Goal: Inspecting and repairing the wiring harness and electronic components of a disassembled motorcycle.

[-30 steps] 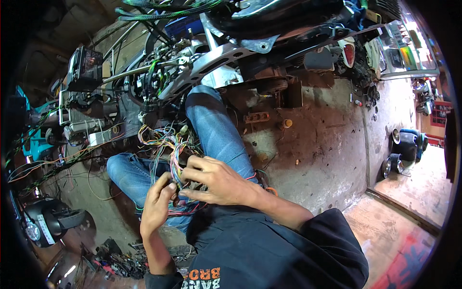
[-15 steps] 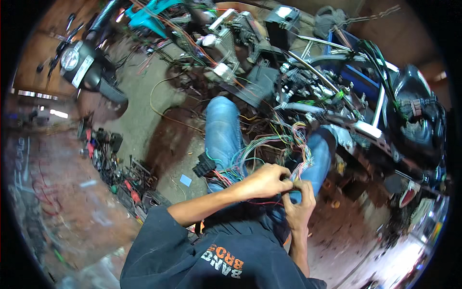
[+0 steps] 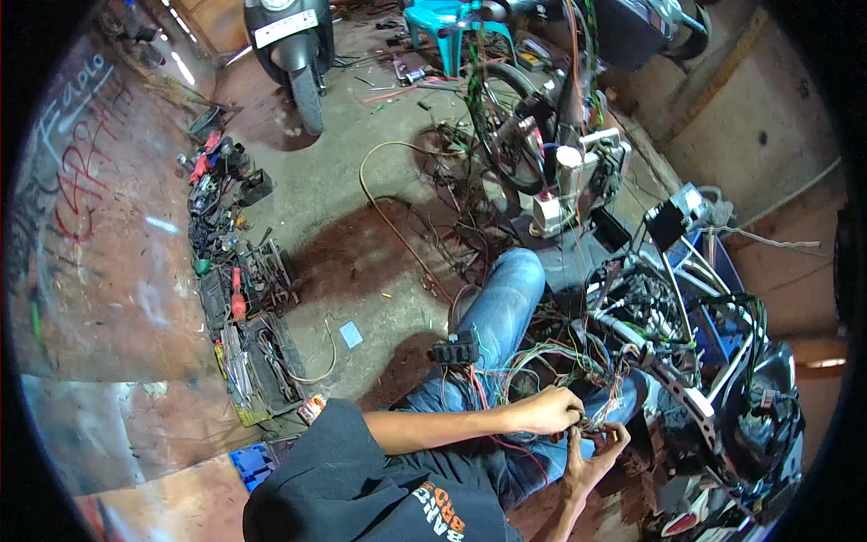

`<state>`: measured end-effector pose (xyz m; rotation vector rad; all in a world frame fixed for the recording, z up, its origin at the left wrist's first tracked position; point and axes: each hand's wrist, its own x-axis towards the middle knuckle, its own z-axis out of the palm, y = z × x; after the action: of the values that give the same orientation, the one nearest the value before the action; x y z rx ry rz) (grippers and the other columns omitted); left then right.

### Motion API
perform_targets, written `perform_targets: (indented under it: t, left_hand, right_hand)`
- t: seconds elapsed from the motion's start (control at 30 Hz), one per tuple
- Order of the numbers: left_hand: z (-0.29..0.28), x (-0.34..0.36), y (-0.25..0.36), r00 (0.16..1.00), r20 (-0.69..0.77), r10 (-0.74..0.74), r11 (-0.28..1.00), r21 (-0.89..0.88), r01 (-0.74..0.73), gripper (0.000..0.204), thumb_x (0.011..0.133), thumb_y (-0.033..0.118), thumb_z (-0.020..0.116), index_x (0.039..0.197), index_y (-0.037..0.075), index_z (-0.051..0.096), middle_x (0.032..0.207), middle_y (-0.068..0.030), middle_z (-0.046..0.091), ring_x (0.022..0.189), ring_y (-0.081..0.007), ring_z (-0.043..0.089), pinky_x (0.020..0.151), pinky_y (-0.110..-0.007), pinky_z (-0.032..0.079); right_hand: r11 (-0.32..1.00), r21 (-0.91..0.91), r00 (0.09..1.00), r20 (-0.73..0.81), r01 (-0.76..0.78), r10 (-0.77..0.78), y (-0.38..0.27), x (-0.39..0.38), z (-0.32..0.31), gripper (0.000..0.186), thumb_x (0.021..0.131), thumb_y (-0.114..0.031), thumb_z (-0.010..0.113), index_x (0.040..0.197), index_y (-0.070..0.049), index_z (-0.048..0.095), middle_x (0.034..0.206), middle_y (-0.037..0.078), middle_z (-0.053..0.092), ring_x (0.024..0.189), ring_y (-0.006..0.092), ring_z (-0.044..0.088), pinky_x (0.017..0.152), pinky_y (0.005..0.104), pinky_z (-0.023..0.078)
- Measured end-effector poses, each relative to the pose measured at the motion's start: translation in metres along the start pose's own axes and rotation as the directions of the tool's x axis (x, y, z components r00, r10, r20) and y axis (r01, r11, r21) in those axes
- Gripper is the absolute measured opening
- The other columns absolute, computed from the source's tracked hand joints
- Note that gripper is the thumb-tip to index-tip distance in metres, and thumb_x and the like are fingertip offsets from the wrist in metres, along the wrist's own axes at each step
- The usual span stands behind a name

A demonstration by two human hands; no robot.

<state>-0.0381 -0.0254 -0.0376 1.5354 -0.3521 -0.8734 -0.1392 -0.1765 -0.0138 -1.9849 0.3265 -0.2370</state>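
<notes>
Over my lap, my left hand is closed with its fingertips pinched on thin wires. My right hand meets it there, thumb and fingers curled round the same spot. What exactly lies between the fingertips is small and partly hidden. From there a wiring harness of many-coloured wires spreads over my right knee and loops between my legs. A black connector block on the harness rests on my left thigh. A red wire trails across my lap below the left wrist.
A stripped motorcycle frame stands close on my right. Tools and trays line the wall on the left. A scooter and a turquoise plastic chair stand at the back. A hose curves over the floor.
The view has swung leftward and up, so my hands and the motorcycle frame sit lower and further right in it. Both hands stay together at the wires.
</notes>
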Motion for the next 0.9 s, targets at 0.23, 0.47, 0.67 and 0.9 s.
perform_targets:
  t: [0.23, 0.47, 0.67, 0.9]
  left_hand:
    - [-0.020, 0.000, -0.003, 0.984, 0.125, 0.126, 0.992, -0.006, -0.126, 0.034, 0.099, 0.026, 0.056, 0.110, -0.003, 0.071, 0.082, -0.0130, 0.074, 0.066, -0.0187, 0.070, 0.064, -0.036, 0.056]
    - [-0.012, 0.012, -0.020, 0.990, 0.075, 0.122, 0.992, 0.007, -0.123, 0.037, 0.094, 0.026, 0.058, 0.106, -0.007, 0.071, 0.086, -0.0231, 0.073, 0.074, -0.0309, 0.073, 0.071, -0.042, 0.055]
    - [0.011, 0.014, -0.025, 0.972, -0.163, 0.172, 0.985, 0.033, -0.169, 0.044, 0.093, 0.025, 0.060, 0.076, -0.014, 0.066, 0.062, -0.0249, 0.064, 0.054, -0.0284, 0.068, 0.050, -0.042, 0.052]
    - [0.011, -0.005, -0.006, 0.929, -0.343, 0.138, 0.990, 0.029, -0.137, 0.039, 0.090, 0.020, 0.061, 0.077, -0.016, 0.065, 0.069, -0.0280, 0.067, 0.060, -0.0334, 0.071, 0.055, -0.045, 0.056]
  right_hand:
    - [0.999, -0.031, 1.000, -0.018, -0.017, 0.016, -0.001, 0.003, 0.013, 0.061, 0.085, -0.003, 0.079, 0.132, -0.008, 0.040, 0.117, 0.008, 0.050, 0.100, 0.0160, 0.052, 0.087, 0.0302, 0.046]
    - [0.960, 0.240, 0.980, -0.101, -0.144, 0.172, 0.006, -0.006, 0.030, 0.062, 0.088, -0.012, 0.081, 0.134, -0.008, 0.039, 0.120, 0.009, 0.050, 0.098, 0.0156, 0.053, 0.088, 0.0318, 0.048]
    - [0.974, -0.182, 0.991, -0.040, -0.134, 0.129, 0.028, -0.007, 0.018, 0.055, 0.099, -0.025, 0.069, 0.140, 0.006, 0.048, 0.132, 0.018, 0.057, 0.114, 0.0238, 0.056, 0.098, 0.0369, 0.047]
    - [0.962, -0.239, 0.987, 0.126, 0.128, -0.100, 0.028, 0.010, 0.013, 0.048, 0.099, -0.021, 0.069, 0.135, 0.006, 0.054, 0.120, 0.017, 0.064, 0.104, 0.0226, 0.060, 0.090, 0.0363, 0.050]
